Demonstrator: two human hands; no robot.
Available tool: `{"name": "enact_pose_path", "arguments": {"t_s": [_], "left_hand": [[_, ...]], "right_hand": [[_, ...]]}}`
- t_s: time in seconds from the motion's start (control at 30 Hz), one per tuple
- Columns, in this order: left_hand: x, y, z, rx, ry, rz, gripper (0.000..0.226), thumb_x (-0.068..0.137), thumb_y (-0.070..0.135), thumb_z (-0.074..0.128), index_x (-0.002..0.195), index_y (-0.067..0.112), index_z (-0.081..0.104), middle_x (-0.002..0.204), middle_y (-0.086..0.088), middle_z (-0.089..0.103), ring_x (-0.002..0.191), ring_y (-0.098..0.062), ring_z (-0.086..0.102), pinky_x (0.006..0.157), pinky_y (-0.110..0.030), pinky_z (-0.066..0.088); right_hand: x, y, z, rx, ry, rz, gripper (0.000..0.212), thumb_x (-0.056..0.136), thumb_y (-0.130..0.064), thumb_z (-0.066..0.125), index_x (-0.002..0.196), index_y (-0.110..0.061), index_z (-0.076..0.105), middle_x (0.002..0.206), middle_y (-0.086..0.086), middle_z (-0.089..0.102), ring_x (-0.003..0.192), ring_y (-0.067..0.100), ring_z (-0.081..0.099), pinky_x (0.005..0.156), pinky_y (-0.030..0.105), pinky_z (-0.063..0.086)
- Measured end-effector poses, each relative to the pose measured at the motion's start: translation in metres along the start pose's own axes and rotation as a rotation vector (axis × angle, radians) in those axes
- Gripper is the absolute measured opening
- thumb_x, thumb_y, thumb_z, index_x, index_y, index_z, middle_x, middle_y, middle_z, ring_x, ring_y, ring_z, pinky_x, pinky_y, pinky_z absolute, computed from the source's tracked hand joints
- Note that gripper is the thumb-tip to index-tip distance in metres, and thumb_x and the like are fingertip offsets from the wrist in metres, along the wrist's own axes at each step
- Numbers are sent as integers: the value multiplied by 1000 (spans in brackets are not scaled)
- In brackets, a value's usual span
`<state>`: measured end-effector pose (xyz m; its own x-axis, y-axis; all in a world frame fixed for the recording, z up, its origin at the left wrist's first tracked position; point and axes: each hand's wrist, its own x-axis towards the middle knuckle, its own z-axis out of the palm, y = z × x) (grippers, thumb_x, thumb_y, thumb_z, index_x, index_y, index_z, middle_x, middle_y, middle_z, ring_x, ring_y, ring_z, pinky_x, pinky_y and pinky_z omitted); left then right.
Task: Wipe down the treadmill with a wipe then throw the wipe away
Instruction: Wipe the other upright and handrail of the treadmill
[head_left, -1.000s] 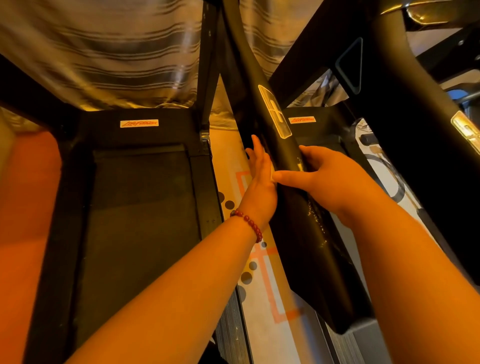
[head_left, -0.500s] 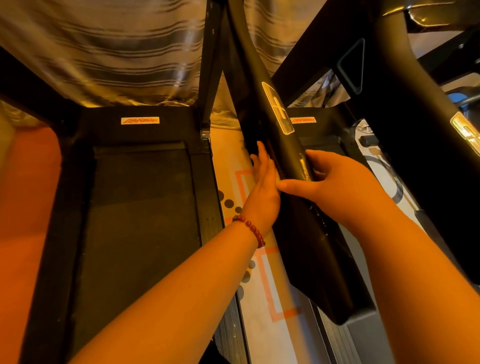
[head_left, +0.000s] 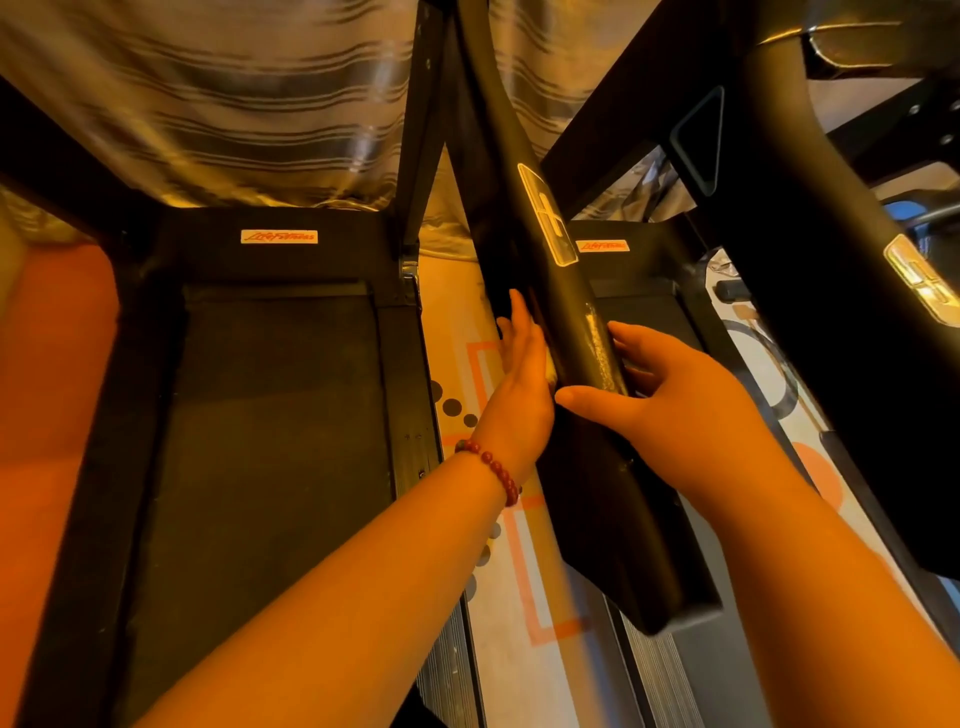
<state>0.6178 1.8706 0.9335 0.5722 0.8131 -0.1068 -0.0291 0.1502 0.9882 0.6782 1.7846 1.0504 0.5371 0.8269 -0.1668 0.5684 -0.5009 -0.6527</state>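
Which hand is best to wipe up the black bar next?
Probably the left hand: it lies flat on the black bar with what looks like a pale wipe peeking under its palm. The right hand shows no wipe.

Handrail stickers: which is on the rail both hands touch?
The oval sticker on the centre handrail, just above the left hand and right hand; the other sticker is on the far-right rail.
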Motion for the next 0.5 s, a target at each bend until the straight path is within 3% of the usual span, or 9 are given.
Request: {"name": "enact_pose_path", "arguments": {"t_s": [0.13, 0.17, 0.23, 0.3, 0.37, 0.43, 0.5], "left_hand": [[9, -2, -1, -42, -16, 7, 49, 103, 51, 28, 111, 88, -4, 162, 9, -2, 148, -27, 9, 111, -64, 24], [14, -1, -2, -43, 6, 21, 47, 101, 55, 28, 112, 88, -4, 162, 8, -1, 148, -27, 10, 111, -64, 23], [14, -1, -6, -76, 60, -19, 46, 81, 85, 28, 119, 85, 3, 162, 6, 6, 148, -25, 15, 112, -62, 22], [9, -12, -15, -49, -46, -28, 85, 54, 103, 27, 132, 75, 10, 161, 3, 16, 146, -25, 20, 112, -61, 24], [5, -17, -14, -57, -86, -58, 102, 44, 106, 30, 137, 69, 12, 160, 1, 20, 145, -26, 23, 110, -61, 28], [-5, -13, -4, -64, -86, -82, 97, 44, 105, 35, 133, 74, 11, 160, 4, 18, 145, -26, 23, 109, -60, 31], [-27, -12, 4, -67, -109, -66, 73, 51, 102, 34, 117, 86, 8, 162, 9, 6, 148, -25, 15, 109, -61, 31]], "right_hand": [[3, 0, -1, 8, 2, 2, 77, 71, -46, 75, 141, -31, 44, 132, -8, 55, 102, 3, 47, 76, 16, 42], [4, -1, -1, 7, 1, 7, 76, 72, -46, 75, 140, -31, 45, 130, -8, 56, 101, 4, 47, 72, 14, 41], [5, -2, -2, -6, 4, 17, 75, 72, -47, 75, 139, -31, 46, 129, -8, 56, 100, 5, 47, 72, 17, 42], [6, -2, -1, -13, 11, 22, 74, 72, -47, 75, 138, -30, 47, 125, -9, 56, 99, 6, 48, 74, 20, 44], [5, -1, 0, -2, 12, 26, 73, 72, -46, 75, 137, -30, 47, 114, -13, 52, 96, 6, 48, 67, 15, 42], [5, -1, 0, 6, 10, 31, 71, 72, -45, 76, 136, -30, 48, 109, -15, 49, 93, 6, 49, 62, 11, 38], [5, -1, 0, 9, 8, 36, 71, 72, -45, 76, 136, -30, 48, 108, -16, 49, 93, 6, 49, 61, 11, 38]]}}
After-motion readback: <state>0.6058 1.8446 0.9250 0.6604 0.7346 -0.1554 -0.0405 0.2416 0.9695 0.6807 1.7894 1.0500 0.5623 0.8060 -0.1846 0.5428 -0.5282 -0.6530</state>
